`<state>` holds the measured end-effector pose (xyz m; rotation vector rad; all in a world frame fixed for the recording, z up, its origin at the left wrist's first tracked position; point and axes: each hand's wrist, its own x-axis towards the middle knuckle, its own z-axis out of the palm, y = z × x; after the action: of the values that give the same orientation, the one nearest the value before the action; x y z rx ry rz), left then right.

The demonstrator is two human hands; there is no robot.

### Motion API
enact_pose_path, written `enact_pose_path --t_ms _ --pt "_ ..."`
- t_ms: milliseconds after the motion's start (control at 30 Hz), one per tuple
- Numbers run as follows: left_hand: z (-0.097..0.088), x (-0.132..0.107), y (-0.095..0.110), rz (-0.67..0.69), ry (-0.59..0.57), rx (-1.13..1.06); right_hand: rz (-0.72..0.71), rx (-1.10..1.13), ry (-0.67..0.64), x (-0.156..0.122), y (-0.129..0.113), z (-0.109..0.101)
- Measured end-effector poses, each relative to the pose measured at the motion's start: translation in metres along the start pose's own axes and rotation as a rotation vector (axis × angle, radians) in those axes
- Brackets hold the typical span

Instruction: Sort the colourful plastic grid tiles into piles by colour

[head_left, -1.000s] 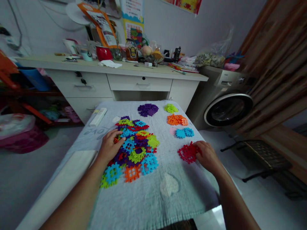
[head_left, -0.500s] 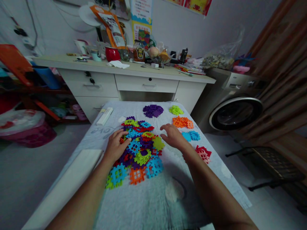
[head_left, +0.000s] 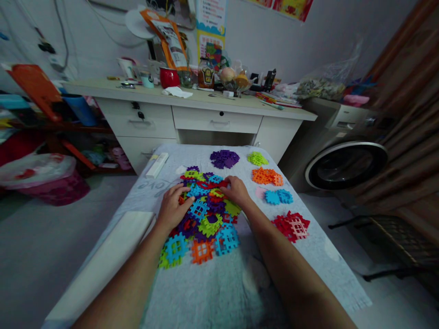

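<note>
A mixed pile of coloured plastic interlocking tiles (head_left: 206, 219) lies in the middle of a table covered with a pale towel (head_left: 212, 292). My left hand (head_left: 173, 208) rests on the pile's left side, fingers curled over the tiles. My right hand (head_left: 236, 191) sits on the pile's far right edge, fingertips down on a red tile (head_left: 211, 185). To the right lie sorted heaps: purple tiles (head_left: 224, 158), green tiles (head_left: 257, 158), orange tiles (head_left: 267, 176), blue tiles (head_left: 278, 196) and red tiles (head_left: 291, 225).
A white remote-like bar (head_left: 157, 165) lies at the table's far left. A folded white cloth (head_left: 103, 265) hangs along the left edge. Behind stands a cluttered desk with drawers (head_left: 206, 119); a washing machine (head_left: 343, 160) is at the right, a dark rack (head_left: 394, 237) beside it.
My right hand left the red heap at the right and moved left onto the far edge of the mixed pile. My left hand stayed on the pile. The view shifted a little.
</note>
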<state>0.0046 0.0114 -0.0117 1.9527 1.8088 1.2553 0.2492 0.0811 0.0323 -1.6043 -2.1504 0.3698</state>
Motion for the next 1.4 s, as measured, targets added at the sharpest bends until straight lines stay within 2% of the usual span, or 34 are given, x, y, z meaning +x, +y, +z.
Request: enact_pose_path --t_ms 133,233,467,633,767,900,1133,1267,1400 --pt "0.000 0.000 0.000 0.004 0.004 -0.005 -0.033 0.020 0.035 -0.007 0.005 -0.009" --pt "0.000 0.000 0.000 0.012 0.000 -0.006 -0.046 0.057 0.029 -0.018 0.010 -0.026" --pt "-0.001 0.001 0.000 0.002 -0.012 0.007 -0.114 0.238 -0.093 -0.063 0.038 -0.094" --pt "-0.002 0.002 0.000 0.002 -0.024 0.009 0.058 0.272 -0.035 -0.104 0.079 -0.138" --pt "-0.002 0.002 -0.002 0.010 -0.033 0.011 0.203 0.372 0.021 -0.136 0.117 -0.158" --pt "-0.002 0.003 -0.005 0.018 -0.032 0.015 0.265 0.460 0.023 -0.161 0.139 -0.166" --pt "-0.001 0.003 -0.005 0.025 -0.026 0.005 0.342 0.531 -0.115 -0.179 0.144 -0.158" --pt "-0.001 0.003 -0.006 0.022 -0.030 0.006 0.402 0.539 -0.033 -0.181 0.151 -0.151" --pt "-0.001 0.003 -0.008 0.037 -0.032 0.008 0.418 0.440 0.031 -0.183 0.164 -0.146"
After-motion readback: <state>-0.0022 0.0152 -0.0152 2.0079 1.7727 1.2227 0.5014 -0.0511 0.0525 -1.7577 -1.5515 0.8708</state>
